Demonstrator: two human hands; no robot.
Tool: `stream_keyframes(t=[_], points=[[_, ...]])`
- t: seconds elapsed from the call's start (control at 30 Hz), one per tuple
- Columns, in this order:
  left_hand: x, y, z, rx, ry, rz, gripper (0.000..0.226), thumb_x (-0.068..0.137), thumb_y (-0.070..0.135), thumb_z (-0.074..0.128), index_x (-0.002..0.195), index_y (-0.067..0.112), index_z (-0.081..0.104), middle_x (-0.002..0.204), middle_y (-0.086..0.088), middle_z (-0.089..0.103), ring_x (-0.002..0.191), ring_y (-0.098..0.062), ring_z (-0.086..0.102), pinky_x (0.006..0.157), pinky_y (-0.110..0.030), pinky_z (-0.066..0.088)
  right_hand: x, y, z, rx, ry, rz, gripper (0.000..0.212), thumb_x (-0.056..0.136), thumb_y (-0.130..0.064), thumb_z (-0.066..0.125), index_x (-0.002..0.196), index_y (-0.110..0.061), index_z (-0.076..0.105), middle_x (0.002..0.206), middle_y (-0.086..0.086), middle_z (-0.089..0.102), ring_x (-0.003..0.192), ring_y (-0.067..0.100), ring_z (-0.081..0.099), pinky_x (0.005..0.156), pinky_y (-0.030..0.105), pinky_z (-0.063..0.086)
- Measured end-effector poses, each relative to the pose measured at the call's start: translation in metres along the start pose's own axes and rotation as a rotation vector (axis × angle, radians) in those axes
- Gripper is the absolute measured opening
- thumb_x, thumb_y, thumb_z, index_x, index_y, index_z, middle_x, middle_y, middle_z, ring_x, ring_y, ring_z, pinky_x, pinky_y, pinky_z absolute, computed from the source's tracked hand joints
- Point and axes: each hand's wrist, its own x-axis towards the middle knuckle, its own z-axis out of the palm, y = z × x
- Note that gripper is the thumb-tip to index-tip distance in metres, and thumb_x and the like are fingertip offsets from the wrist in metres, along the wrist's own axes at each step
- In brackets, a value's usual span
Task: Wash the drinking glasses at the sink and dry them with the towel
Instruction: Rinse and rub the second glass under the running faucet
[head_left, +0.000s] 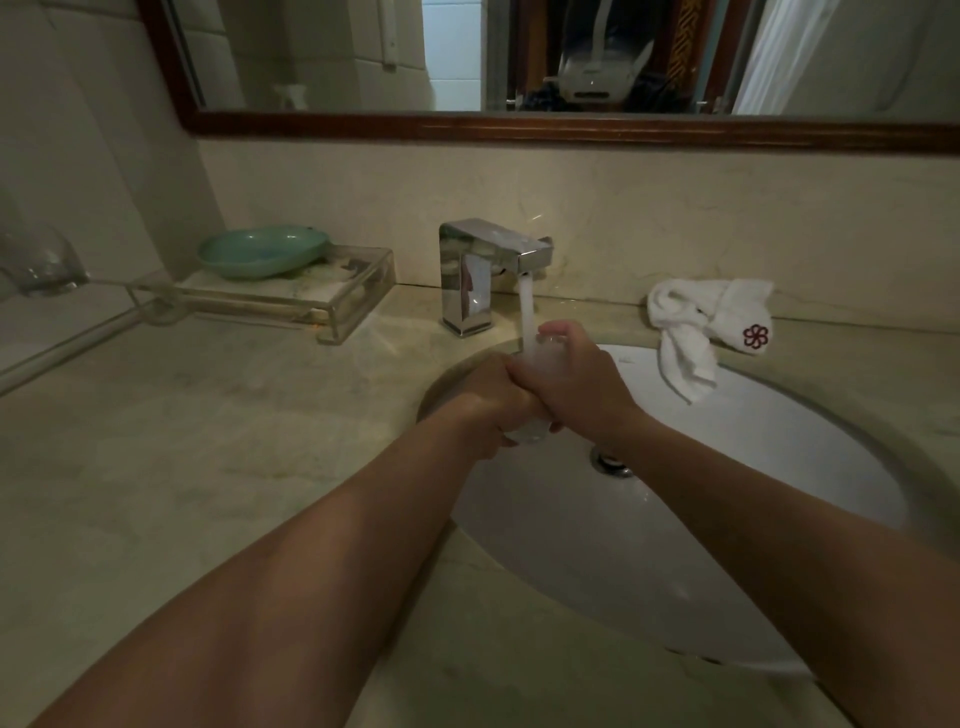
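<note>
I start with the pale stone worktop (208, 441), which fills the left and lower part of the frame and carries everything else. The dark-framed mirror (519, 127) runs along the top. The white sink (779, 457) takes up the right of centre, and I judge the work is kept over it so that run-off falls into the basin and not onto the stone.

A clear tray (358, 291) sits at middle left with a green dish (260, 252) on its far end, well apart from the splash. The white towel (696, 317) lies crumpled at the sink's upper right rim, one end hanging over the edge. It is within easy reach but outside the stream, I think so it stays dry for the drying step. The chrome tap (467, 275) stands at centre, and its water stream (525, 306) runs straight down into my grip.

My hands are together just below the spout, both clamped round one drinking glass (530, 428). The left hand (493, 400) wraps the lower part and the right hand (576, 379) curls over the upper part, where the water lands. Only the base shows beneath my fingers. I judge this is the washing step, with drying not yet begun.

A second glass (41, 265) stands at the far left edge on a shelf, blurred. I cannot tell whether it is washed. The drain (613, 462) shows just right of my hands.
</note>
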Motion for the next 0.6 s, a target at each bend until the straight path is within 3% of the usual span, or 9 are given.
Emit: stream_keyframes(t=[0.13, 0.23, 0.3, 0.4, 0.5, 0.6], points=[[-0.005, 0.001, -0.001, -0.049, 0.002, 0.043, 0.020, 0.084, 0.003, 0.078, 0.094, 0.019, 0.070, 0.095, -0.018, 0.078, 0.087, -0.032, 0.077, 0.080, -0.053, 0.062, 0.005, 0.000, 0.002, -0.046, 0.069, -0.032, 0.068, 0.068, -0.063, 0.079, 0.123, -0.036, 0.051, 0.092, -0.012, 0.064, 0.080, 0.014, 0.069, 0.066, 0.042, 0.063], [-0.008, 0.003, -0.002, -0.092, 0.036, 0.056, 0.034, 0.079, 0.002, 0.081, 0.111, 0.011, 0.074, 0.092, -0.018, 0.077, 0.085, -0.035, 0.076, 0.076, -0.061, 0.062, 0.003, 0.000, 0.002, 0.008, 0.064, -0.070, 0.069, 0.069, -0.061, 0.081, 0.125, -0.033, 0.052, 0.093, -0.013, 0.066, 0.082, 0.011, 0.070, 0.068, 0.039, 0.063], [-0.005, 0.003, -0.002, -0.141, 0.051, 0.048, 0.036, 0.080, 0.003, 0.083, 0.113, 0.010, 0.072, 0.089, -0.014, 0.075, 0.084, -0.033, 0.074, 0.073, -0.062, 0.062, 0.004, 0.001, -0.002, 0.040, 0.048, -0.115, 0.065, 0.077, -0.059, 0.078, 0.128, -0.029, 0.053, 0.099, -0.011, 0.065, 0.085, 0.013, 0.069, 0.066, 0.035, 0.061], [-0.004, 0.005, -0.002, -0.226, 0.048, -0.010, 0.038, 0.082, -0.001, 0.081, 0.113, 0.015, 0.065, 0.089, -0.011, 0.070, 0.083, -0.033, 0.070, 0.080, -0.057, 0.061, 0.020, 0.007, -0.003, 0.152, 0.049, -0.101, 0.039, 0.095, -0.044, 0.058, 0.130, -0.026, 0.057, 0.111, -0.003, 0.066, 0.102, 0.024, 0.067, 0.080, 0.043, 0.060], [-0.003, 0.005, 0.000, -0.241, 0.065, -0.030, 0.053, 0.074, -0.006, 0.085, 0.120, 0.014, 0.066, 0.102, -0.015, 0.069, 0.086, -0.036, 0.068, 0.070, -0.047, 0.058, 0.046, 0.004, -0.002, 0.349, 0.023, -0.034, 0.047, 0.097, -0.023, 0.052, 0.144, -0.024, 0.048, 0.136, -0.003, 0.060, 0.123, 0.021, 0.059, 0.106, 0.049, 0.049], [0.002, 0.002, -0.002, -0.245, 0.077, -0.025, 0.053, 0.071, -0.007, 0.084, 0.120, 0.009, 0.069, 0.094, -0.016, 0.074, 0.081, -0.037, 0.069, 0.064, -0.047, 0.056, 0.062, -0.008, 0.003, 0.404, -0.058, -0.051, 0.061, 0.099, -0.006, 0.049, 0.154, -0.027, 0.035, 0.152, -0.007, 0.047, 0.132, 0.019, 0.051, 0.109, 0.047, 0.047]])
